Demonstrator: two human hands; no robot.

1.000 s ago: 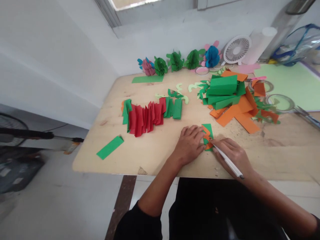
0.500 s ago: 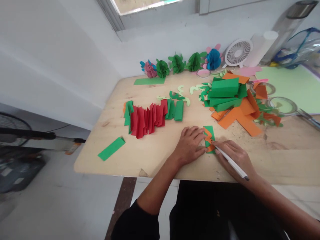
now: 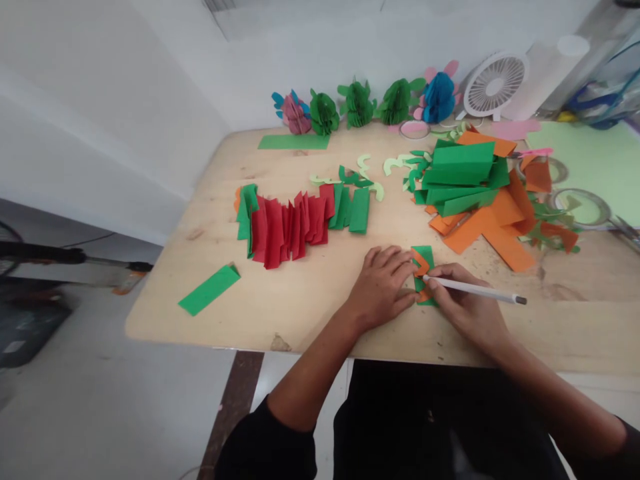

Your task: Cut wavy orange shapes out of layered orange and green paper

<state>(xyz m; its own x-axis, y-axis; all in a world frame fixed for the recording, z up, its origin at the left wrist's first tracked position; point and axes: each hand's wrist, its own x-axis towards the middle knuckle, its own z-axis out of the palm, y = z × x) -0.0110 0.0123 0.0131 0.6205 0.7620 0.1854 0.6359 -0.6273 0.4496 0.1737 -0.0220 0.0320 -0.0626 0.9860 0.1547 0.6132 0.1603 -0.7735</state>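
A small green paper strip (image 3: 425, 255) lies near the table's front edge with a curvy orange paper cutout (image 3: 421, 264) on top. My left hand (image 3: 383, 287) rests flat with fingers spread, its fingertips on the left edge of these papers. In my right hand (image 3: 467, 303) is a white pen (image 3: 480, 289), its tip touching down at the orange cutout and its dark end pointing right. Folded red papers (image 3: 290, 227) stand in a row to the left, between folded green pieces (image 3: 359, 211). Another green strip (image 3: 210, 289) lies at the far left.
Folded green papers (image 3: 463, 165) and orange strips (image 3: 507, 247) are piled at the right. Paper figures (image 3: 359, 105) and a white fan (image 3: 495, 85) stand along the wall. Scissors (image 3: 625, 230), a tape roll (image 3: 583, 208) and a pale green sheet (image 3: 615, 160) lie at the far right.
The pen has swung from slanting down toward me to pointing nearly level to the right, and its tip is slightly higher along the cutout. My left hand stays on the papers; the view has shifted.
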